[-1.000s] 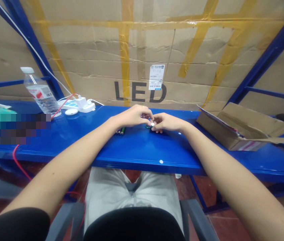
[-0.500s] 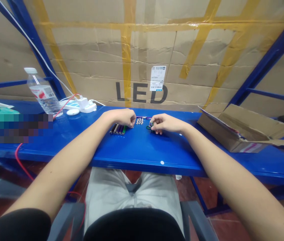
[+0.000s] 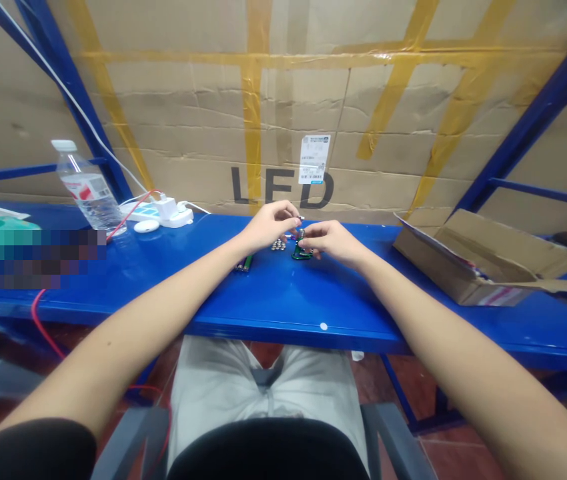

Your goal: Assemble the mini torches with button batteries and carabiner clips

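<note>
My left hand [image 3: 269, 225] and my right hand [image 3: 330, 239] meet above the blue table [image 3: 283, 293], fingertips almost touching. The left hand pinches a tiny silvery piece, too small to name. The right hand holds a small dark part with a green clip [image 3: 299, 252] hanging under it. Beneath the hands lies a cluster of small silver button cells [image 3: 278, 245]. A row of thin coloured tubes [image 3: 243, 265] lies beside my left wrist, partly hidden by it.
A water bottle [image 3: 86, 187], a white power strip [image 3: 161, 211] with plugs and a red cable stand at the back left. An open cardboard box [image 3: 483, 257] sits at the right. A large taped carton marked LED [image 3: 283, 107] closes the back. Blue rack posts rise on both sides.
My left hand rose from the tubes on the table and came to the right hand with a small piece. The right hand lifted its part slightly.
</note>
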`<state>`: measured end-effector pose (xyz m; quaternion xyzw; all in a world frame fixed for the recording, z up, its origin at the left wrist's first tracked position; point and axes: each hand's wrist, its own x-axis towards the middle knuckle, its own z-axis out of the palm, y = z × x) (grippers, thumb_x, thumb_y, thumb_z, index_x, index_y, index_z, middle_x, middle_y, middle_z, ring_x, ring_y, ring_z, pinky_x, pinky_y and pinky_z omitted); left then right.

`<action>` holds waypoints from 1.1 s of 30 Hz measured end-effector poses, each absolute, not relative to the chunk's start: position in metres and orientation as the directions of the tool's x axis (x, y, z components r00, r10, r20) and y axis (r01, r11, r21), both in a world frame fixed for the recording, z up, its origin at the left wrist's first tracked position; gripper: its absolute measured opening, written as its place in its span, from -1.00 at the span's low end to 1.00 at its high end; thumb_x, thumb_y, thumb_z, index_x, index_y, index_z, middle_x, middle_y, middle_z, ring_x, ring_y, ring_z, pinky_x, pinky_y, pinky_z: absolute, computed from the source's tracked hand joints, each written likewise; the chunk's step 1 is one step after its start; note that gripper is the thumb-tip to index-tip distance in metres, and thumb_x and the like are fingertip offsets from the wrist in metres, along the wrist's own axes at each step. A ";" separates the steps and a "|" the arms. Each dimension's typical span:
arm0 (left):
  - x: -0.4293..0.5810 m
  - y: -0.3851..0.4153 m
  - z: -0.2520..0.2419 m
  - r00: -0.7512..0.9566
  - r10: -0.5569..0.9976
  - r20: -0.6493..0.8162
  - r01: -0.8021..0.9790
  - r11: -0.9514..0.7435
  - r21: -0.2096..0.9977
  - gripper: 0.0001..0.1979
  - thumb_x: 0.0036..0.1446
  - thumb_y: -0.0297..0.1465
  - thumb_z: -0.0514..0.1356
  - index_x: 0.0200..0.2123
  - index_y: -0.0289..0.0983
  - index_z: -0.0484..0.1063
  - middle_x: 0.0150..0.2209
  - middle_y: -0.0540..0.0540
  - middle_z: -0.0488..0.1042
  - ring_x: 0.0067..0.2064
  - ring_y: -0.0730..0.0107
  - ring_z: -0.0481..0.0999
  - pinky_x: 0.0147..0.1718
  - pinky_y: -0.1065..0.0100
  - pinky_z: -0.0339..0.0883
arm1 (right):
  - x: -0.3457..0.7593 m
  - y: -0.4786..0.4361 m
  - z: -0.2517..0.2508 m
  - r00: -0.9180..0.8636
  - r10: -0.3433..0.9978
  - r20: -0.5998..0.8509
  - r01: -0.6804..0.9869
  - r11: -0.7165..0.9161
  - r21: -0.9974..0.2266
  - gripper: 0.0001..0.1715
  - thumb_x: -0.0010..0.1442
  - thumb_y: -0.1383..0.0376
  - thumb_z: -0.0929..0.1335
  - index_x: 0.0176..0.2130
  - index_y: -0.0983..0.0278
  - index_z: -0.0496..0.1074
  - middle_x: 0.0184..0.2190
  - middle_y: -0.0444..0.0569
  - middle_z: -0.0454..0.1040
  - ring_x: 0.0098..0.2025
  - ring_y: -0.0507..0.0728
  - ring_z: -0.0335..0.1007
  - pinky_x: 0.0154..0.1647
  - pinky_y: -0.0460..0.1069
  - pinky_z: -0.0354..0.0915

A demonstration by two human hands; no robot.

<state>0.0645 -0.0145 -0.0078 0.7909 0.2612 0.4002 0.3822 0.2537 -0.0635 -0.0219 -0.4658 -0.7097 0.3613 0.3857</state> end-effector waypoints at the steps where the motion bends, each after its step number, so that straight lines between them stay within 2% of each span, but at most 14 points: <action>1: 0.066 -0.015 -0.010 0.550 0.714 0.432 0.116 -0.578 0.807 -0.88 0.15 -0.37 0.24 -0.30 -0.30 0.40 -0.37 -0.06 0.49 -0.39 0.47 0.47 -0.45 0.42 0.34 | 0.253 -0.064 -0.022 -0.254 0.942 0.219 0.389 0.307 -0.869 -0.76 -0.04 0.20 0.48 -0.43 0.33 0.48 -0.57 -0.12 0.41 -0.56 0.00 0.23 -0.51 -0.04 0.20; 5: 0.067 -0.013 -0.016 0.592 0.688 0.419 0.134 -0.597 0.791 -0.88 0.16 -0.36 0.23 -0.28 -0.29 0.42 -0.41 -0.02 0.48 -0.52 0.56 0.34 -0.52 0.43 0.23 | 0.249 -0.067 -0.021 -0.215 0.948 0.234 0.422 0.306 -0.853 -0.78 -0.02 0.20 0.46 -0.49 0.32 0.46 -0.65 -0.16 0.33 -0.59 -0.01 0.18 -0.52 -0.04 0.13; 13: 0.071 -0.013 -0.021 0.575 0.671 0.468 0.149 -0.649 0.746 -0.91 0.13 -0.41 0.23 -0.30 -0.32 0.45 -0.40 -0.04 0.51 -0.42 0.49 0.41 -0.42 0.42 0.26 | 0.248 -0.064 -0.023 -0.163 0.958 0.236 0.466 0.286 -0.837 -0.68 -0.03 0.12 0.49 -0.50 0.33 0.46 -0.68 -0.16 0.31 -0.61 -0.03 0.13 -0.56 -0.05 0.07; 16: 0.071 -0.011 -0.020 0.530 0.683 0.503 0.157 -0.661 0.734 -0.93 0.12 -0.43 0.23 -0.32 -0.33 0.46 -0.38 -0.06 0.52 -0.36 0.46 0.45 -0.33 0.39 0.31 | 0.251 -0.062 -0.022 -0.167 0.954 0.250 0.404 0.297 -0.865 -0.66 -0.04 0.14 0.52 -0.38 0.33 0.47 -0.61 -0.15 0.37 -0.59 -0.02 0.19 -0.57 -0.06 0.13; 19: 0.070 -0.009 -0.019 0.503 0.696 0.513 0.187 -0.667 0.722 -0.93 0.11 -0.43 0.24 -0.34 -0.33 0.47 -0.38 -0.06 0.53 -0.34 0.44 0.47 -0.31 0.37 0.33 | 0.255 -0.061 -0.018 -0.099 0.937 0.335 0.295 0.350 -0.889 -0.58 -0.05 0.14 0.54 -0.26 0.31 0.44 -0.51 -0.12 0.44 -0.54 -0.01 0.29 -0.55 -0.07 0.22; 25: 0.070 -0.010 -0.022 0.529 0.662 0.532 0.216 -0.710 0.670 -0.94 0.13 -0.44 0.23 -0.32 -0.32 0.49 -0.30 -0.07 0.54 -0.27 0.41 0.50 -0.24 0.35 0.37 | 0.255 -0.062 -0.016 -0.102 0.930 0.353 0.280 0.368 -0.887 -0.62 -0.03 0.13 0.54 -0.36 0.32 0.44 -0.57 -0.12 0.44 -0.62 -0.02 0.28 -0.59 -0.06 0.21; 28: 0.072 -0.012 -0.024 0.521 0.688 0.506 0.208 -0.677 0.706 -0.95 0.13 -0.46 0.24 -0.31 -0.32 0.46 -0.29 -0.07 0.53 -0.31 0.43 0.50 -0.32 0.37 0.39 | 0.253 -0.061 -0.019 -0.096 0.923 0.373 0.248 0.385 -0.889 -0.66 -0.03 0.17 0.54 -0.41 0.31 0.41 -0.60 -0.12 0.44 -0.65 -0.01 0.27 -0.61 -0.06 0.20; 31: 0.074 -0.013 -0.024 0.508 0.735 0.450 0.148 -0.589 0.795 -0.95 0.16 -0.50 0.20 -0.27 -0.31 0.39 -0.27 -0.07 0.48 -0.36 0.43 0.53 -0.40 0.38 0.42 | 0.255 -0.057 -0.020 -0.042 0.920 0.390 0.173 0.391 -0.904 -0.72 -0.03 0.28 0.52 -0.45 0.28 0.36 -0.62 -0.13 0.42 -0.65 -0.01 0.27 -0.62 -0.06 0.21; 33: 0.076 -0.013 -0.024 0.482 0.770 0.417 0.087 -0.516 0.852 -0.94 0.22 -0.52 0.14 -0.23 -0.29 0.34 -0.25 -0.06 0.43 -0.38 0.44 0.55 -0.45 0.38 0.45 | 0.257 -0.054 -0.020 0.017 0.924 0.383 0.114 0.378 -0.919 -0.79 -0.03 0.37 0.49 -0.40 0.28 0.38 -0.61 -0.14 0.41 -0.63 -0.01 0.27 -0.62 -0.06 0.22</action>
